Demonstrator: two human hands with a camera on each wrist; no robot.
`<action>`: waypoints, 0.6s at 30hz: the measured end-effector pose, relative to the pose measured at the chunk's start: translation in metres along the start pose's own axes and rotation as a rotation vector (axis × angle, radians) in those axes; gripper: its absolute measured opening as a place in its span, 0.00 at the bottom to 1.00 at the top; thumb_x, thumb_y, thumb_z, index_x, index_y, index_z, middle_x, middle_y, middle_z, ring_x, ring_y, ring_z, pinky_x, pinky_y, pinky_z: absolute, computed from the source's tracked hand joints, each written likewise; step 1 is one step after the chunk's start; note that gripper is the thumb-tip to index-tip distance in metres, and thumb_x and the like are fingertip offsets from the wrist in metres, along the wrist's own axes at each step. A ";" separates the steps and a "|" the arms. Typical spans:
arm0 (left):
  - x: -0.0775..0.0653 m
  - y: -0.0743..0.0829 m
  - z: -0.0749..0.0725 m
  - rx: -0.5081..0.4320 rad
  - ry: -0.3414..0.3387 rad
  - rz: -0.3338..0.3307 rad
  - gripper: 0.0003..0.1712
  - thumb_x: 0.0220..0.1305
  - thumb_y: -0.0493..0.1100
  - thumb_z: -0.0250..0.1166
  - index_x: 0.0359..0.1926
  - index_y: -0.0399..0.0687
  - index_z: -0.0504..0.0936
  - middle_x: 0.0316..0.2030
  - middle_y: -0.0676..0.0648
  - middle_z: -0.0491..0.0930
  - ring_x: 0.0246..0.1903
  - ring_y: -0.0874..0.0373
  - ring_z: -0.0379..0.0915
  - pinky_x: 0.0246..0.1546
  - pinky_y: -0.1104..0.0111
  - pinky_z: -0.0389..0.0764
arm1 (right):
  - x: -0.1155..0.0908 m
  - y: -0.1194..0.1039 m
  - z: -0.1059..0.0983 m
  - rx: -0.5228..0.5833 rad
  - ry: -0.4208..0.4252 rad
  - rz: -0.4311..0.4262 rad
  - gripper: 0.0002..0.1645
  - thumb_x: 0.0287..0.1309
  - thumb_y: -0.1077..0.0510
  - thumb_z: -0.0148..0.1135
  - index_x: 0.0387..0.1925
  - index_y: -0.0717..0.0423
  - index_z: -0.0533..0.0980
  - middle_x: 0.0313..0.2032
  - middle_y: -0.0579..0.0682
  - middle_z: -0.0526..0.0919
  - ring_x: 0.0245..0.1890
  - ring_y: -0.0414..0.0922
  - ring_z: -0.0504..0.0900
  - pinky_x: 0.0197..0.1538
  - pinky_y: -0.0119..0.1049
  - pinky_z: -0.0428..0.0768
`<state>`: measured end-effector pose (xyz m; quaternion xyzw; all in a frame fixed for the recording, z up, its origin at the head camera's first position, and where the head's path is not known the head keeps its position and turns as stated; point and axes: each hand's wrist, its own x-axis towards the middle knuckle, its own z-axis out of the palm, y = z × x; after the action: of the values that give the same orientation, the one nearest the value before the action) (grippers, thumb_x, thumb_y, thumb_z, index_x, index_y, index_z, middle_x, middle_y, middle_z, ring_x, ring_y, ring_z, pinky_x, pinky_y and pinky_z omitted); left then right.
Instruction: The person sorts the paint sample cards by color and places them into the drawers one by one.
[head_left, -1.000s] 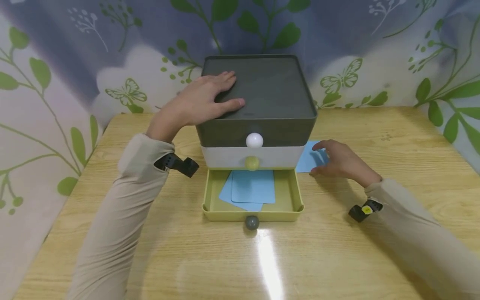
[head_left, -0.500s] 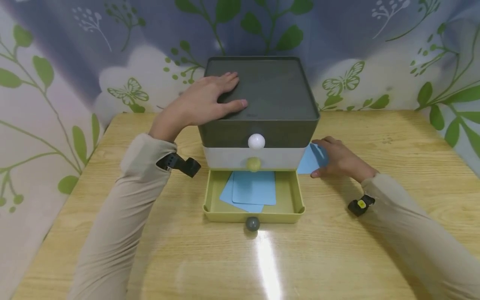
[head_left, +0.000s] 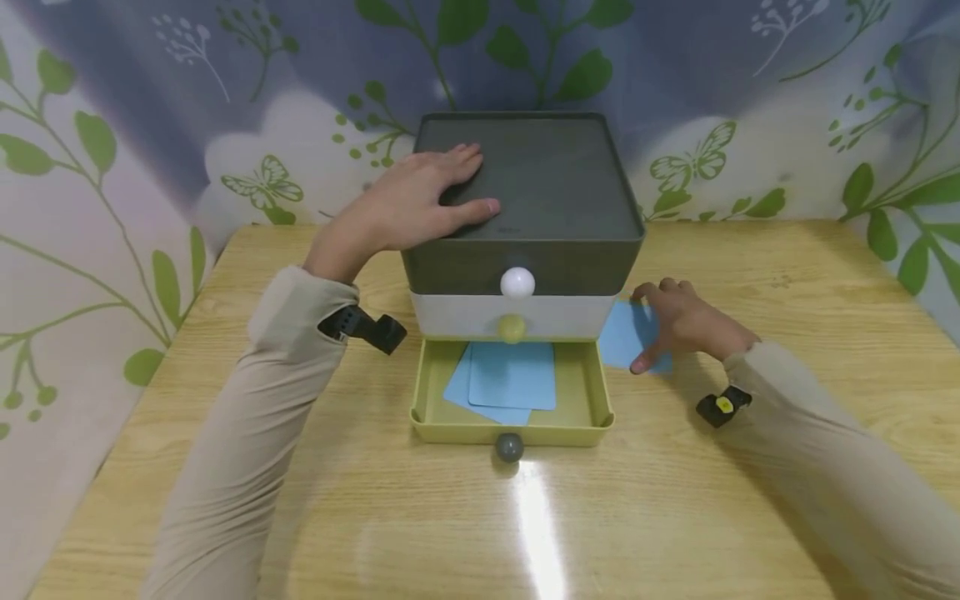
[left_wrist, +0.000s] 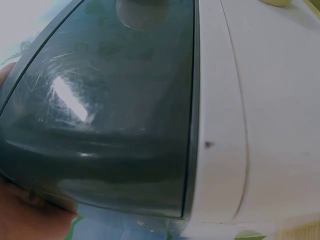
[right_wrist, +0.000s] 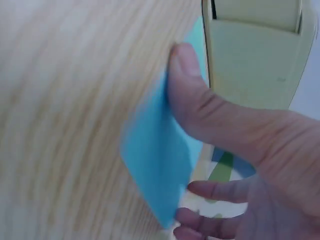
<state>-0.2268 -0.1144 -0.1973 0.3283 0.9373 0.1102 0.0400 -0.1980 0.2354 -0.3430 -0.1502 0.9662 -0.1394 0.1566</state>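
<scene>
My left hand (head_left: 411,196) rests on the dark grey top of a stacked drawer box (head_left: 540,179), fingers and thumb straight; the left wrist view shows the box's dark grey side (left_wrist: 100,110) up close. To the right of the box, my right hand (head_left: 693,321) spans a light blue card (head_left: 626,333) at the table, thumb at the near edge and curled fingers at the far edge. In the right wrist view the thumb lies over the blue card (right_wrist: 160,150), with fingertips at its lower edge. Two more blue cards (head_left: 513,375) lie overlapping in the pulled-out yellow-green drawer (head_left: 577,408).
A grey knob (head_left: 509,447) sticks out from the drawer's front. Above it, a white knob (head_left: 517,283) and a yellow-green knob (head_left: 512,328) mark the upper tiers. The wooden table (head_left: 375,500) ends at a leaf-patterned curtain (head_left: 277,125).
My right hand has drawn the blue card slightly right and towards me; it looked bent half a second ago and now lies flatter. The left hand stays on the box top.
</scene>
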 end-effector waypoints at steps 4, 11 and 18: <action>0.000 0.000 0.000 0.001 0.002 -0.002 0.44 0.72 0.63 0.46 0.74 0.38 0.48 0.75 0.42 0.44 0.74 0.51 0.37 0.73 0.59 0.41 | -0.010 -0.002 0.001 0.014 -0.014 0.042 0.57 0.31 0.40 0.82 0.56 0.70 0.67 0.48 0.71 0.68 0.47 0.65 0.62 0.46 0.58 0.70; 0.001 0.000 0.002 -0.001 -0.002 -0.004 0.44 0.72 0.64 0.45 0.75 0.39 0.48 0.75 0.43 0.44 0.74 0.51 0.37 0.73 0.59 0.41 | -0.037 0.022 0.003 0.198 -0.062 0.028 0.21 0.64 0.49 0.62 0.36 0.66 0.74 0.31 0.52 0.75 0.32 0.47 0.70 0.33 0.40 0.72; -0.001 -0.001 0.000 -0.010 0.012 0.003 0.43 0.72 0.63 0.46 0.74 0.38 0.49 0.74 0.41 0.45 0.74 0.51 0.38 0.73 0.60 0.42 | -0.082 0.054 0.001 0.679 -0.172 0.029 0.12 0.73 0.59 0.47 0.46 0.68 0.67 0.33 0.49 0.73 0.32 0.42 0.78 0.38 0.38 0.81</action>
<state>-0.2269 -0.1156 -0.1977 0.3288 0.9364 0.1170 0.0360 -0.1370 0.3120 -0.3395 -0.0870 0.8500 -0.4374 0.2803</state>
